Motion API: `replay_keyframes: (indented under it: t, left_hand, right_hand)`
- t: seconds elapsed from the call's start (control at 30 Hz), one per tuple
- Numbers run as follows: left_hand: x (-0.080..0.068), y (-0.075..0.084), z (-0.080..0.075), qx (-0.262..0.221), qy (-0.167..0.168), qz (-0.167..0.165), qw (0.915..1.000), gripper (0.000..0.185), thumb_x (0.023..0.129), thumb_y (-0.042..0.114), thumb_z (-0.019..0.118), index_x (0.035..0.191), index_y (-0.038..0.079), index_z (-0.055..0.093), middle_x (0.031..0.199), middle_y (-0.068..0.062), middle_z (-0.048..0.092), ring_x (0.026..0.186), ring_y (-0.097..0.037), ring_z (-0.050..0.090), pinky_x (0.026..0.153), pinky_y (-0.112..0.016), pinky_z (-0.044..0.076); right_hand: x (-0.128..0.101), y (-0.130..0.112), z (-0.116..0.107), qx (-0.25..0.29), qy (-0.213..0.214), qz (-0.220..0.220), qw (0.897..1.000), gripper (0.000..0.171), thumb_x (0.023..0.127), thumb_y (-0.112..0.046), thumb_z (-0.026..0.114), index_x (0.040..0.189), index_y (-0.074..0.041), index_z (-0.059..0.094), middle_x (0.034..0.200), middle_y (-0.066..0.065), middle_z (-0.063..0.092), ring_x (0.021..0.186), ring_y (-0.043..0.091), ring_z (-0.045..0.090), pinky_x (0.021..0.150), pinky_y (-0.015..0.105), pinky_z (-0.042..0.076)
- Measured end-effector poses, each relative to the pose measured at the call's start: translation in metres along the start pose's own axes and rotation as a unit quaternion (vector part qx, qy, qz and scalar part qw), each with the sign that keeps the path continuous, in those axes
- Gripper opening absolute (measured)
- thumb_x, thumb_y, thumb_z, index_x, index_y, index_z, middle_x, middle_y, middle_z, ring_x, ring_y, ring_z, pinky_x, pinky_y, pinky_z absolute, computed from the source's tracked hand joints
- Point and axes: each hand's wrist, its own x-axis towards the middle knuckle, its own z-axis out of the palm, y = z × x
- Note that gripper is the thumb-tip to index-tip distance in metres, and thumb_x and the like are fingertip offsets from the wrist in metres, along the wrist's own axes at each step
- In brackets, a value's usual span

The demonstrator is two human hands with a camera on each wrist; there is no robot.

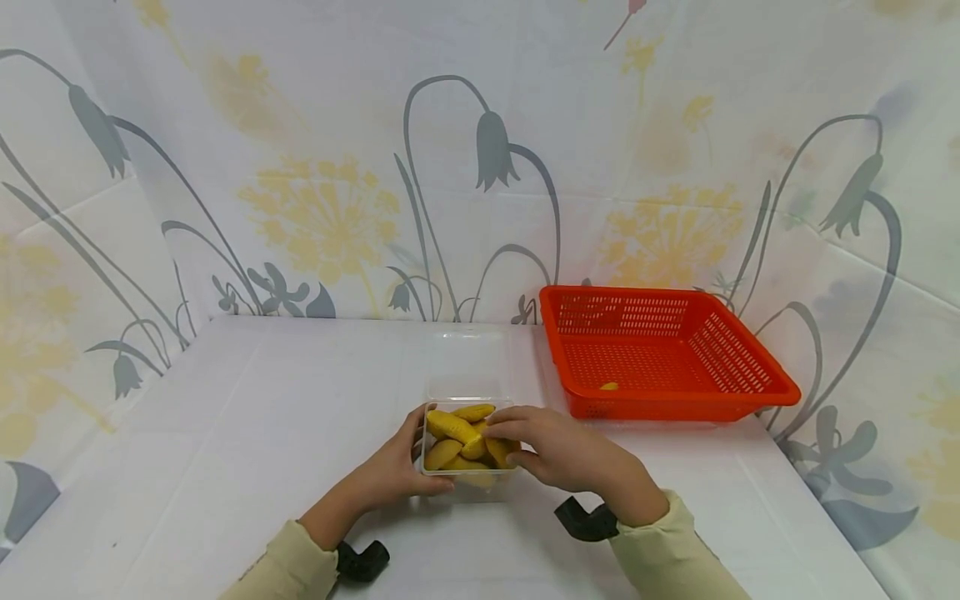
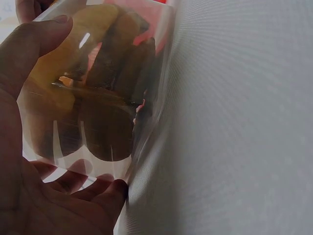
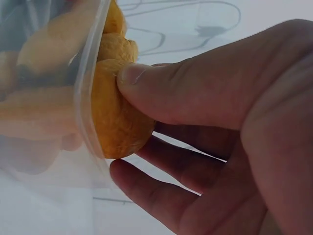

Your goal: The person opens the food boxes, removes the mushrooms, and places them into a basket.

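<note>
A clear plastic box (image 1: pixel 480 492) stands at the front middle of the table, heaped to its rim with several small yellow bananas (image 1: pixel 453 427). Its transparent lid (image 1: pixel 468 367) is folded open behind it. My left hand (image 1: pixel 393 467) grips the box from the left, the thumb near the front rim and the other fingers round the far side, as the left wrist view also shows. At the box's right edge, my right hand (image 1: pixel 573 450) pinches one banana (image 3: pixel 115 115) between thumb and fingers. That banana lies against the rim, on top of the heap.
A red slotted plastic basket (image 1: pixel 675 406) stands at the back right, with a small yellow piece (image 1: pixel 609 387) visible inside near its front wall. A white cloth covers the table (image 1: pixel 285 400). Flower-printed fabric (image 1: pixel 337 225) hangs behind and at both sides.
</note>
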Motion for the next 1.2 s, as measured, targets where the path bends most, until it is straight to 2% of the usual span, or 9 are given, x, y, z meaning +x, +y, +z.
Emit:
replay_keyframes:
  t: [0.2, 0.43, 0.57, 0.7, 1.03, 1.2]
  left_hand:
    - [0.000, 0.000, 0.000, -0.002, -0.001, 0.000, 1.0000, 0.114, 0.072, 0.035, 0.086, 0.155, 0.017, 0.010, 0.162, -0.010, 0.016, 0.146, -0.039, 0.024, 0.117, -0.052, 0.028]
    - [0.000, 0.000, -0.001, -0.006, -0.002, 0.001, 1.0000, 0.115, 0.072, 0.035, 0.086, 0.155, 0.017, 0.009, 0.163, -0.008, 0.015, 0.147, -0.039, 0.024, 0.118, -0.051, 0.028]
    - [0.000, 0.000, -0.001, -0.004, -0.001, 0.002, 1.0000, 0.115, 0.071, 0.036, 0.086, 0.155, 0.017, 0.009, 0.163, -0.008, 0.014, 0.147, -0.039, 0.023, 0.118, -0.052, 0.028]
    - [0.000, 0.001, -0.001, -0.001, -0.001, 0.003, 1.0000, 0.115, 0.071, 0.036, 0.086, 0.155, 0.018, 0.010, 0.163, -0.007, 0.015, 0.147, -0.039, 0.023, 0.117, -0.052, 0.028]
    - [0.000, 0.001, 0.000, 0.001, -0.001, 0.001, 1.0000, 0.115, 0.072, 0.036, 0.085, 0.155, 0.016, 0.009, 0.163, -0.009, 0.014, 0.146, -0.040, 0.023, 0.117, -0.053, 0.028]
    - [0.000, 0.001, 0.000, -0.002, -0.001, -0.004, 1.0000, 0.115, 0.071, 0.036, 0.086, 0.155, 0.017, 0.009, 0.163, -0.010, 0.014, 0.147, -0.040, 0.023, 0.117, -0.053, 0.027]
  right_hand:
    - [-0.005, 0.000, -0.009, 0.020, 0.019, 0.007, 1.000, 0.038, 0.092, -0.010, 0.064, 0.130, -0.012, 0.061, 0.135, 0.004, 0.057, 0.122, 0.023, 0.056, 0.103, 0.041, 0.050]
    - [-0.005, 0.005, -0.011, 0.034, 0.043, -0.013, 0.998, 0.033, 0.094, -0.008, 0.060, 0.126, -0.012, 0.063, 0.127, -0.001, 0.062, 0.113, 0.017, 0.061, 0.097, 0.035, 0.054]
    - [-0.003, 0.004, -0.008, 0.034, 0.036, -0.009, 0.999, 0.031, 0.091, -0.017, 0.067, 0.122, -0.014, 0.066, 0.127, -0.001, 0.061, 0.112, 0.015, 0.061, 0.095, 0.032, 0.055]
    - [-0.001, 0.003, -0.005, 0.029, 0.029, 0.013, 0.999, 0.037, 0.086, -0.023, 0.074, 0.121, -0.018, 0.066, 0.126, -0.003, 0.060, 0.112, 0.015, 0.059, 0.095, 0.031, 0.055]
    - [-0.004, 0.001, -0.008, 0.035, 0.038, 0.017, 0.999, 0.035, 0.086, -0.010, 0.070, 0.120, -0.015, 0.065, 0.128, -0.001, 0.059, 0.110, 0.015, 0.059, 0.093, 0.031, 0.055]
    - [-0.008, 0.003, -0.012, 0.038, 0.071, 0.012, 0.997, 0.036, 0.086, -0.012, 0.069, 0.121, -0.016, 0.065, 0.131, -0.001, 0.060, 0.103, 0.012, 0.060, 0.087, 0.025, 0.056]
